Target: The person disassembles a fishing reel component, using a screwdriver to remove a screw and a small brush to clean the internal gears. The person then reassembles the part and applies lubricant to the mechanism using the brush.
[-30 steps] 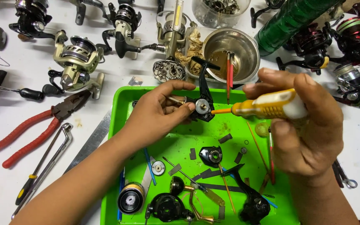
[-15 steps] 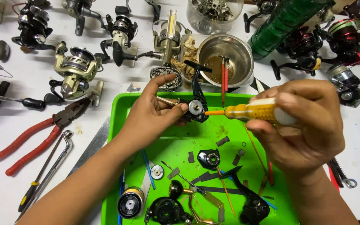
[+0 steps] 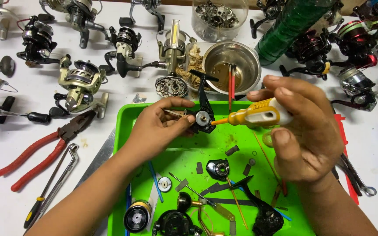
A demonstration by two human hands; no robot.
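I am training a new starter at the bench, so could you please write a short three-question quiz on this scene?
1. True or false: the right hand grips a yellow-handled screwdriver.
2. What does the left hand hold over the green tray?
A. red-handled pliers
B. black reel body
C. steel bowl
3. Fill in: the red-handled pliers lie on the white table, to the tray's ____.

Key: 1 true; 2 B, the black reel body; 3 left.

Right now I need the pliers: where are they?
The red-handled pliers lie on the white table, left of the green tray, beside the left hand.
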